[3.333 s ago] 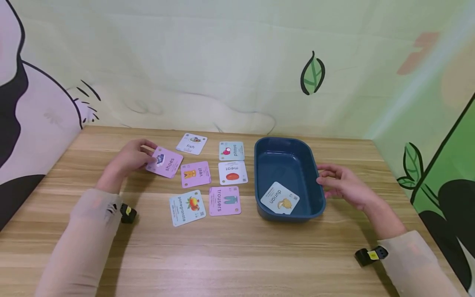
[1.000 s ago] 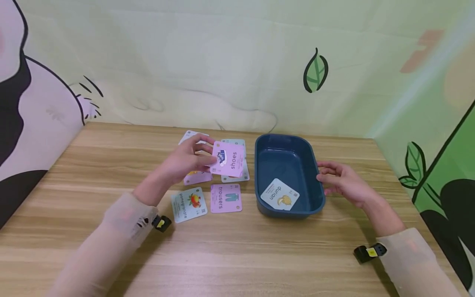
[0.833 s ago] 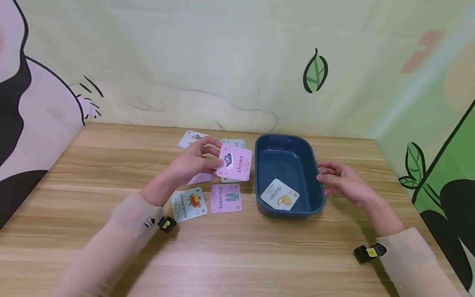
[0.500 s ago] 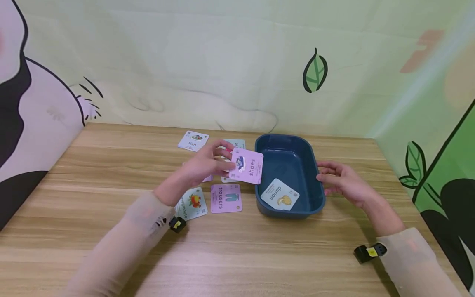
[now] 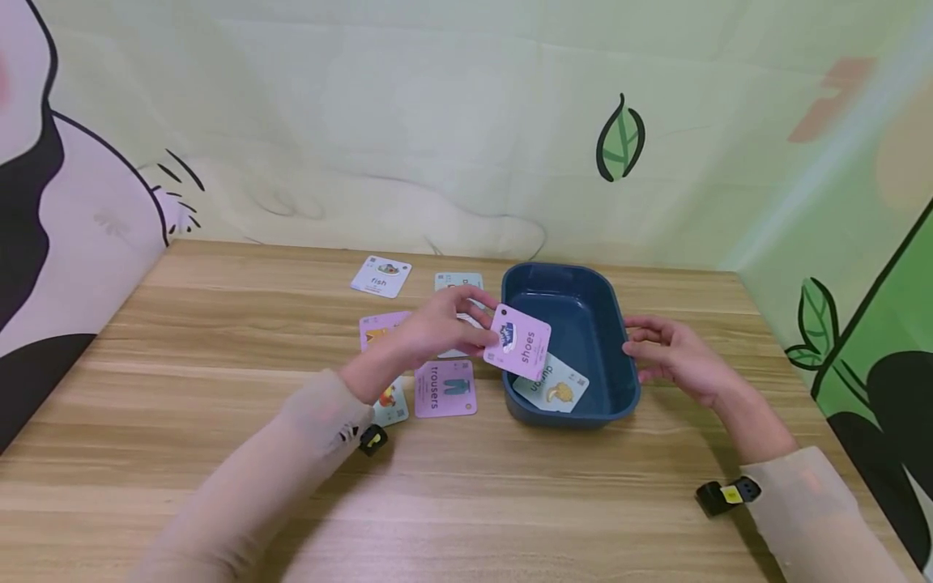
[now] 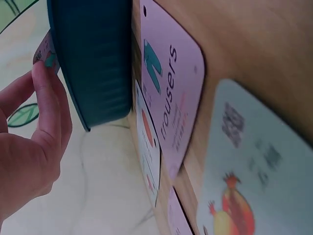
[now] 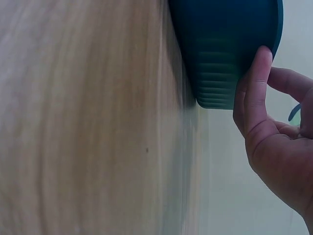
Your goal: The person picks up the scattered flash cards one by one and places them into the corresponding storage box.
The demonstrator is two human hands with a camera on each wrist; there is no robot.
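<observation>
My left hand (image 5: 446, 325) pinches the purple "shoes" flashcard (image 5: 519, 342) by its left edge, over the left rim of the blue plastic bin (image 5: 516, 413). Inside the bin lies the "durian" flashcard (image 5: 560, 389), partly covered from view by the held card. In the left wrist view, the "shoes" card (image 6: 47, 51) shows just past the bin's rim. My right hand (image 5: 674, 356) touches the bin's outer right side, its fingers loosely bent; the right wrist view has the thumb (image 7: 259, 83) against the outer wall.
Left of the bin lie flashcards: "fish" (image 5: 381, 277), "trousers" (image 5: 445, 389), a purple one (image 5: 373, 328), the pomegranate card (image 5: 394, 405) partly under the left wrist, and two partly hidden behind the left hand. A printed cloth (image 5: 328, 121) hangs behind the wooden table (image 5: 510, 502).
From the table's left side, my left hand has lifted the "shoes" card and carried it rightward across the other cards to above the bin. The right hand and bin have stayed in place.
</observation>
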